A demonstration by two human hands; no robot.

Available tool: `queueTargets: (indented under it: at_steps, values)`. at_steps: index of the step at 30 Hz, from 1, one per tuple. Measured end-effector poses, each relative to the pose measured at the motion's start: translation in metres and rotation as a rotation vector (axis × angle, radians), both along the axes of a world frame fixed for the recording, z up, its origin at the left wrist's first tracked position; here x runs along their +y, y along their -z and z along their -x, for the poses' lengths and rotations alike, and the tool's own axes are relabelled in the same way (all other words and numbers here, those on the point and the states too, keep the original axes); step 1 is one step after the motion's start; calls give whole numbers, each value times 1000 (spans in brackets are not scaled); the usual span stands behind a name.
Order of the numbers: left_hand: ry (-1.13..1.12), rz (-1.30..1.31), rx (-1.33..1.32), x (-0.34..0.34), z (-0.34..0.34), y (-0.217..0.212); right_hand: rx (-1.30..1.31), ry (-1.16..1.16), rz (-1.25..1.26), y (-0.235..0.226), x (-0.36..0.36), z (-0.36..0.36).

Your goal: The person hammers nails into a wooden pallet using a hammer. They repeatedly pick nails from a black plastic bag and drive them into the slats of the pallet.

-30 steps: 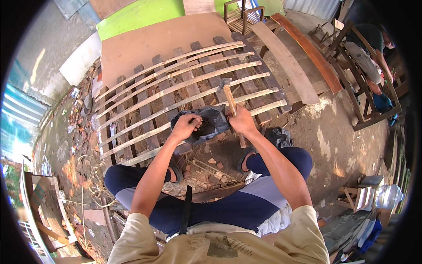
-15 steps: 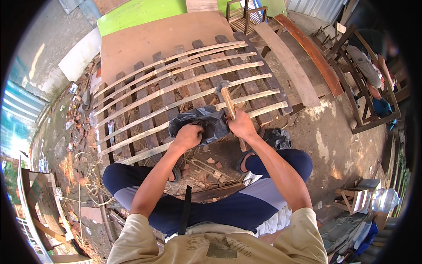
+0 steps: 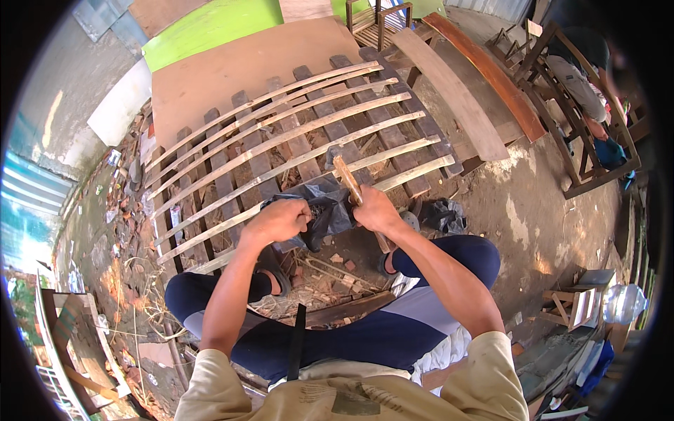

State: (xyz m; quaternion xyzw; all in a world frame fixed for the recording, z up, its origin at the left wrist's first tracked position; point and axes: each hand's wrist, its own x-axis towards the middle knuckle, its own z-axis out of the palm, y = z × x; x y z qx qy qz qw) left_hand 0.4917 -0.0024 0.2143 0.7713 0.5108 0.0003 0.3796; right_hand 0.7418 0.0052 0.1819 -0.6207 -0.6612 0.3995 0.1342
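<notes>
A black plastic bag (image 3: 328,223) hangs opened between my hands, with small dark pieces inside too fine to name. My right hand (image 3: 377,209) is wrapped round the wooden handle of a hammer (image 3: 345,175), its head pointing away over the slats; the bag's right edge lies against this hand. At the bag's left rim, my left hand (image 3: 281,219) is closed with curled fingers; what they hold, if anything, is hidden. Just beyond lies a frame of thin pale wooden slats (image 3: 281,167) laid across darker boards (image 3: 223,168).
Another black plastic bag (image 3: 444,216) sits on the ground by my right knee. Long planks (image 3: 453,95) lie at the far right. A person (image 3: 579,84) works beside a wooden frame (image 3: 604,179). Wood scraps (image 3: 337,270) lie between my feet, and a clear water jug (image 3: 623,304) stands at right.
My left hand has come up and leftward out of the bag's mouth, fingers curled. My right hand, with the hammer, has shifted slightly left and nearer. The view has tilted a little.
</notes>
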Motion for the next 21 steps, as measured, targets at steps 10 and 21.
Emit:
queueTargets:
  at_steps: [10,21]
  values:
    - [-537,-121,-553,142,24,6,29,23,-246,2,31,-8]
    - [-706,-527,-595,287,-40,131,-16,266,-225,98,125,-34]
